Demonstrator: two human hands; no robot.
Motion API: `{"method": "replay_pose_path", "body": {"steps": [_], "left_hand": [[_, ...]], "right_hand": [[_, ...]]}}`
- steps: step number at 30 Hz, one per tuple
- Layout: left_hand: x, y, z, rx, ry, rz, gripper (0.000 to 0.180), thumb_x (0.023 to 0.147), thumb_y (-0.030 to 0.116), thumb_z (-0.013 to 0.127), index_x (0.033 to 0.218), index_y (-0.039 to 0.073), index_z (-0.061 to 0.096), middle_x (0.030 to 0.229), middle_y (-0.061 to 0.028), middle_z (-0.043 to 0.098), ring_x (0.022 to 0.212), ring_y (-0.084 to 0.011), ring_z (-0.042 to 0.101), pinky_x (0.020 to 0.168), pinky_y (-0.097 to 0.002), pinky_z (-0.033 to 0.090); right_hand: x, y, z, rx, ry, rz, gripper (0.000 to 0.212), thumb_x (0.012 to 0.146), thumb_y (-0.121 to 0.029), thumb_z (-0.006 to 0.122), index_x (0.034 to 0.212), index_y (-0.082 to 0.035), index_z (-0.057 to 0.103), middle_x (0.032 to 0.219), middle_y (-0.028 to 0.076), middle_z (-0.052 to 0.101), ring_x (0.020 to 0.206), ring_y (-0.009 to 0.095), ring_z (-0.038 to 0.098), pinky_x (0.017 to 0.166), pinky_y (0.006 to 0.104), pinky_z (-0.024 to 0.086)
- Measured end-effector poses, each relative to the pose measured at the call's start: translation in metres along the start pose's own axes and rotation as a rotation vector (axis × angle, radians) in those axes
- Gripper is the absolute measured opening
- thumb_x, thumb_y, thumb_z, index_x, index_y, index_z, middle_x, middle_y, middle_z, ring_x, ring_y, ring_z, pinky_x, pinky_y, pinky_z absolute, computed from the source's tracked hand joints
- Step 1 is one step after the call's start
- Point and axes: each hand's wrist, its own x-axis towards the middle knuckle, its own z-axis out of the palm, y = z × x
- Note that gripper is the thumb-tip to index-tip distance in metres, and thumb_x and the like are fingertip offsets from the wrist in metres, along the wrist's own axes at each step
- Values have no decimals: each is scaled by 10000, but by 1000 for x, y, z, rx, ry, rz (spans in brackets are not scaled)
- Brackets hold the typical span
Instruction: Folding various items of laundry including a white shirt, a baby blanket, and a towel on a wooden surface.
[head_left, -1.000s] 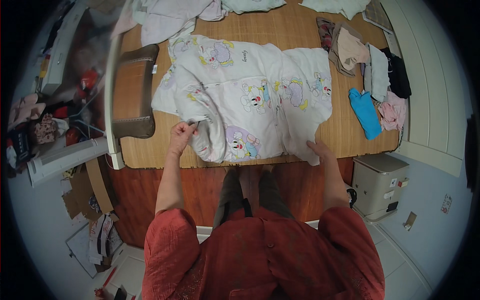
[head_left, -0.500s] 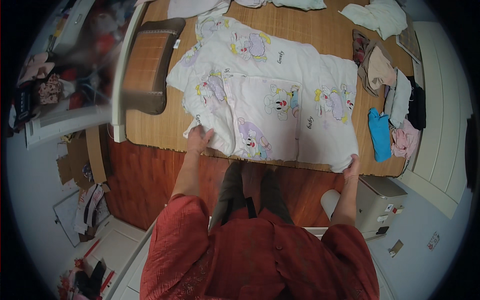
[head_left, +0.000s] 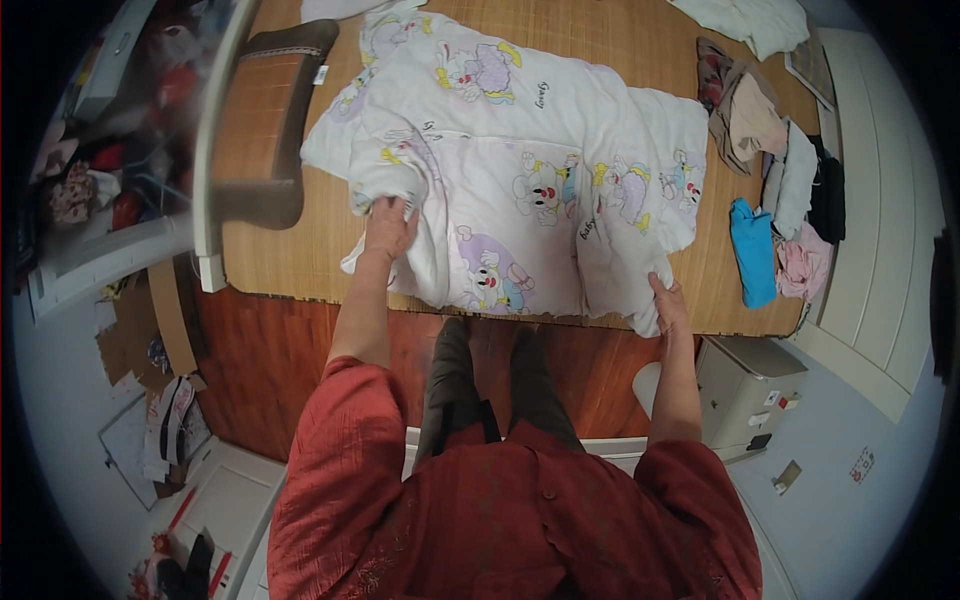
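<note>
A white baby quilt (head_left: 560, 120) with cartoon prints in purple, yellow and blue lies partly folded across the bed, rumpled at its left side. My left hand (head_left: 391, 232) grips a bunched fold near its left edge, the fingertips tucked into the cloth. At the near right corner, my right hand (head_left: 668, 303) pinches the quilt's edge between thumb and fingers. That right part is drawn inward over the middle section, and its near edge hangs close to the bed's front.
The bed carries a woven mat (head_left: 270, 255). A brown pillow (head_left: 270, 125) lies at left. On the right are a blue folded garment (head_left: 752, 252), a pink cloth (head_left: 803, 262) and other clothes. A beige cabinet (head_left: 745, 395) stands by the bed's near right corner.
My right hand has brought the quilt's right corner inward and slightly up, so that side now folds over. My left hand has moved up to the bunched fold. The view has shifted slightly.
</note>
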Motion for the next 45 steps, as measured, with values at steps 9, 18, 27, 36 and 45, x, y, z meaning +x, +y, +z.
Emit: {"method": "replay_pose_path", "body": {"steps": [9,18,27,36,45], "left_hand": [[-59,4,8,-417,-294,-390,830,672,523,635,1210,-53,375,1149,-243,491,1058,-316,496,895,-332,380],[-72,-39,-89,-478,-730,-336,602,627,344,742,1049,-42,553,990,-113,600,872,-192,566,777,-301,447],[87,-6,-409,-1202,165,-215,442,828,308,535,1169,32,479,1117,-90,538,998,-231,521,852,-349,400],[77,33,-582,-1203,496,99,464,821,294,576,1143,-26,477,1111,-117,538,996,-234,524,858,-344,407],[-2,-23,-369,-357,223,-298,418,772,305,634,971,-59,575,823,-89,612,676,-130,562,600,-272,445]], "right_hand": [[0,37,-6,0,15,110,412,818,-211,587,1150,7,475,1057,103,564,956,199,529,816,313,424],[2,-35,-21,-8,56,-6,493,829,-290,551,1206,0,422,1146,120,510,1052,219,489,860,339,412],[-32,-414,-113,166,289,-651,498,816,-329,581,1122,49,475,1101,153,541,976,254,546,824,365,452],[-130,-486,-181,311,338,-1100,597,772,-383,622,1120,76,465,1059,202,545,940,250,564,753,371,470],[-60,-251,-143,-467,239,-139,715,646,-421,717,1090,80,468,995,175,553,821,225,569,631,372,477]]}}
